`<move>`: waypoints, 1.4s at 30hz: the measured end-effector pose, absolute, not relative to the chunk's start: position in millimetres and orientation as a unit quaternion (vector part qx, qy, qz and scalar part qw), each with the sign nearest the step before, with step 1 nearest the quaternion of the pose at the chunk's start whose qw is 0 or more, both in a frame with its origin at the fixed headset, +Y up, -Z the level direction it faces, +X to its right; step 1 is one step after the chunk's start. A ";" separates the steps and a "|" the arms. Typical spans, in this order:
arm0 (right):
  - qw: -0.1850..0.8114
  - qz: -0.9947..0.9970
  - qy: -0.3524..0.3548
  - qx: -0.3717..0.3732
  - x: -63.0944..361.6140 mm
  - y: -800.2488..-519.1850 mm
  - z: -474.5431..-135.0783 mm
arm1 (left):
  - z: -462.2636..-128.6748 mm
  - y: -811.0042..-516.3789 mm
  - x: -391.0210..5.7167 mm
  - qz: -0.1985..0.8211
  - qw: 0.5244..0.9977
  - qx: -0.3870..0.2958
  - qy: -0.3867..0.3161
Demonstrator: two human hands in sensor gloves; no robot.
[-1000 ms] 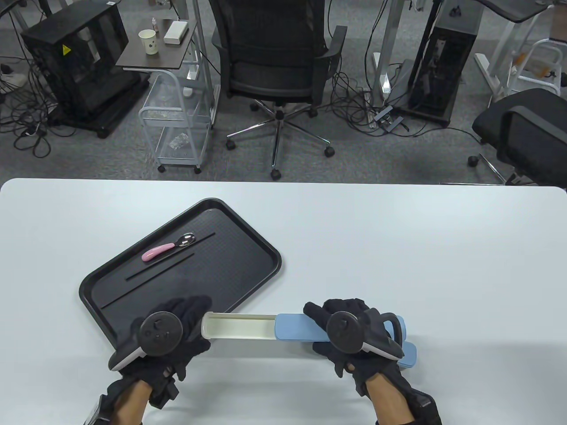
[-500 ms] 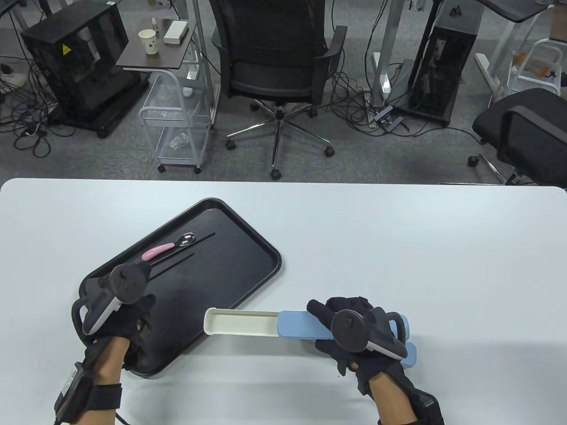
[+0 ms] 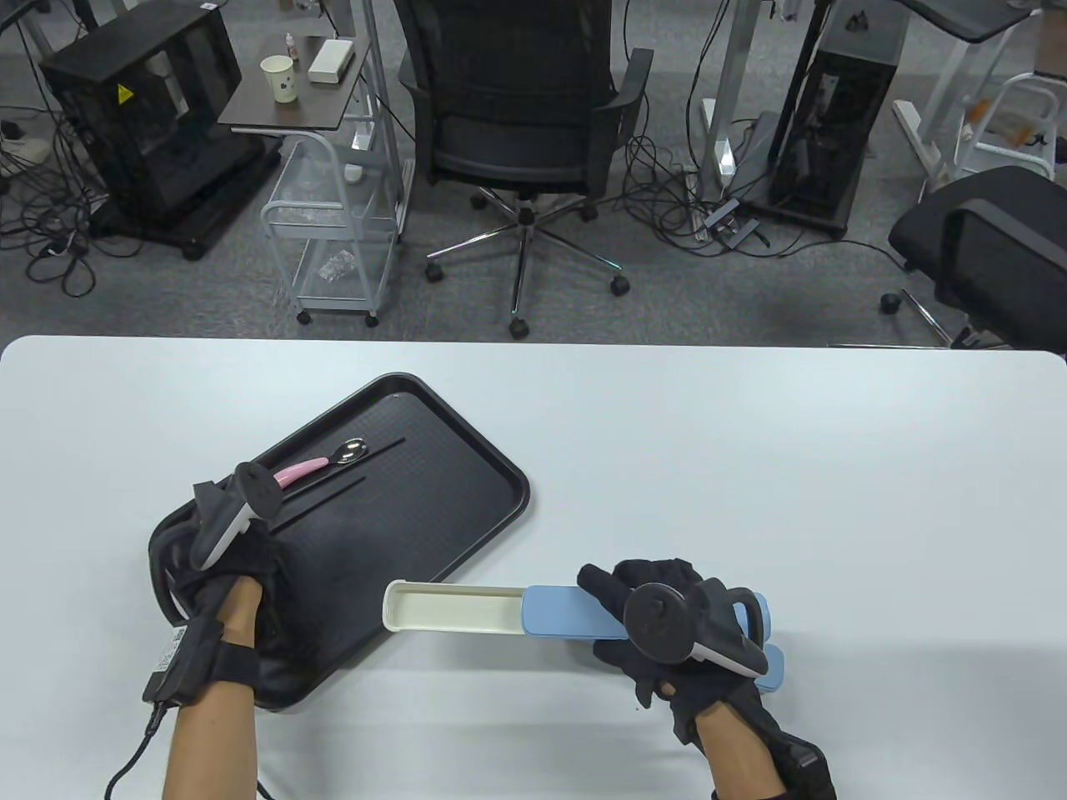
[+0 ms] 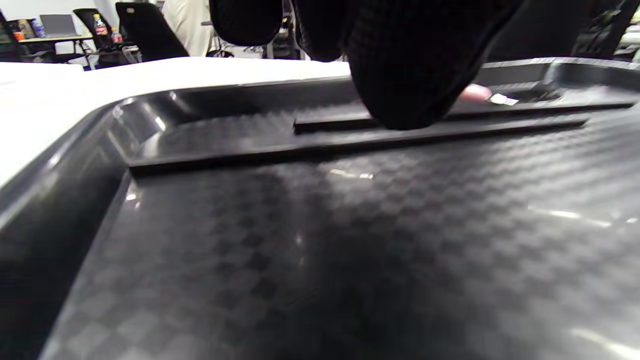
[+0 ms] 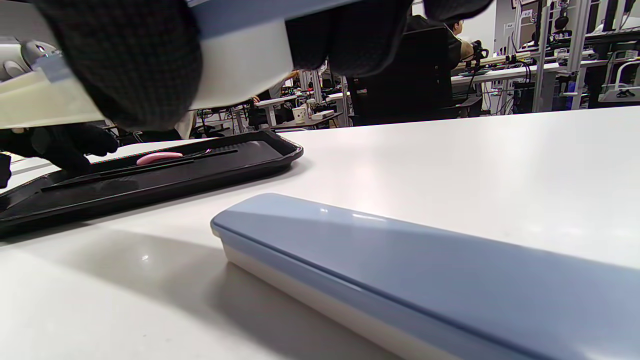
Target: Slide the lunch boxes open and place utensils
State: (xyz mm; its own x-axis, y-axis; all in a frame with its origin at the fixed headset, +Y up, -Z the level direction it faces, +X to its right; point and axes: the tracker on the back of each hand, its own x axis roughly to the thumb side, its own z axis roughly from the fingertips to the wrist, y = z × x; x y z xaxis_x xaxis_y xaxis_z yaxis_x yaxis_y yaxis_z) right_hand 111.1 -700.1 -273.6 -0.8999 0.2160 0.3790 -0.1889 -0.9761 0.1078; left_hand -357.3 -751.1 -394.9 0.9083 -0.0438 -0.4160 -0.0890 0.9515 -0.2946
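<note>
A black tray [image 3: 450, 500] holds a pink-handled spoon [image 3: 321, 462] and two black chopsticks [image 3: 329, 493]. My left hand [image 3: 218, 533] is over the tray's left end. In the left wrist view its fingertips [image 4: 410, 85] hang right at the near ends of the chopsticks [image 4: 350, 142], gripping nothing that I can see. My right hand [image 3: 621, 612] grips the blue lid [image 3: 558, 615] of a long lunch box. The lid is slid right, and the empty white base [image 3: 450, 607] is open. A second, closed blue box [image 5: 400, 265] lies under that hand.
The tray lies at an angle on the white table [image 3: 750, 467], its near corner close to the open box's left end. An office chair [image 3: 521, 108] and a small cart [image 3: 333, 225] stand on the floor beyond the table's far edge.
My left hand has let go of the white base's left end and moved up-left onto the tray, to the chopsticks. The right hand and the open box have hardly moved.
</note>
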 end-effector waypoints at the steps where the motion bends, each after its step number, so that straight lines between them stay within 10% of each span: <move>1: 0.101 0.974 0.037 0.201 109.9 -700.5 -273.0 | -396.8 -756.1 -359.3 0.015 0.964 -0.155 0.215; 31: 0.103 0.972 0.046 0.207 109.5 -703.0 -273.0 | -412.2 -771.8 -334.5 -0.134 0.943 -0.205 0.225; 42: 0.098 0.973 0.052 0.204 109.4 -704.3 -274.0 | -386.7 -726.1 -332.0 -0.059 0.974 -0.131 0.174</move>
State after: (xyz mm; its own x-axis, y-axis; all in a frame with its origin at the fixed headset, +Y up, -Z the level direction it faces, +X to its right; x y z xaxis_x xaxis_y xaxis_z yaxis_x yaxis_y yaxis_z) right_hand 109.4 -704.3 -274.0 -0.8971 0.2127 0.3873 -0.1701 -0.9752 0.1417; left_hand -332.0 -726.1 -386.7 0.9325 -0.1600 -0.3239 0.0690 0.9590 -0.2748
